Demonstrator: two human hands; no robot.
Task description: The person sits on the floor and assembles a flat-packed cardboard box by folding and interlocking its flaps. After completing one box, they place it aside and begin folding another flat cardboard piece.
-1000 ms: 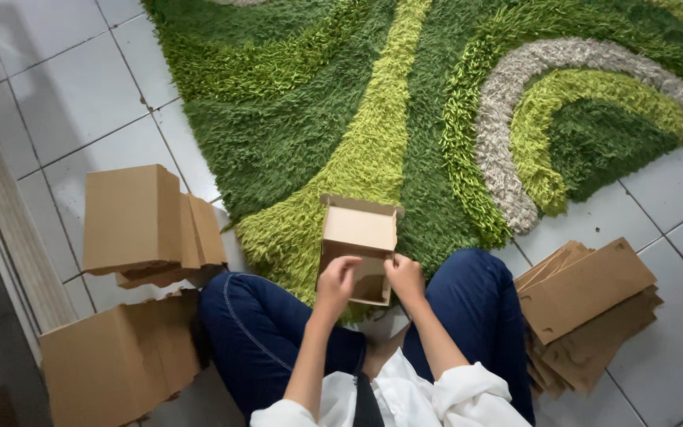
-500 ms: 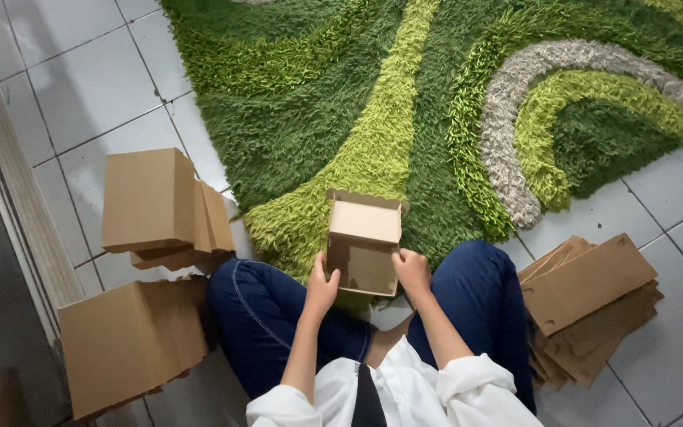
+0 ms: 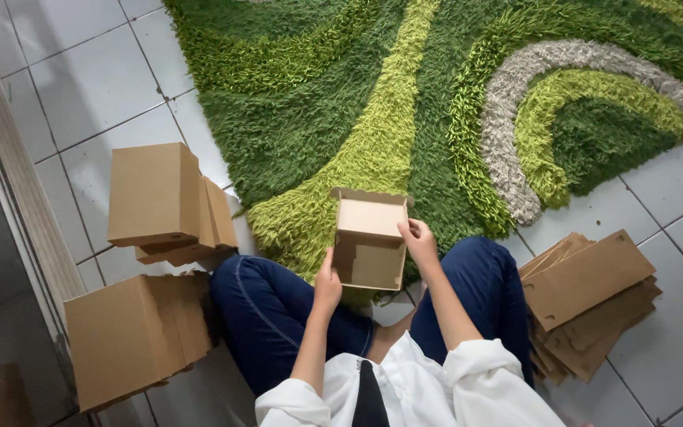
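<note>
- Head view showed a seated person in jeans, both hands on a small box (image 3: 369, 241) held above the lap.
- Left hand (image 3: 326, 285) gripped its lower left edge; right hand (image 3: 420, 241) pinched the right side, each grip closed on the box.
- Box stood formed, its top flap open: folding looked unfinished.
- Folded boxes (image 3: 164, 202) lay stacked at left, flat blanks (image 3: 586, 281) at right, apparently still unfolded.
- Green rug (image 3: 341, 103) lay beyond.
</note>
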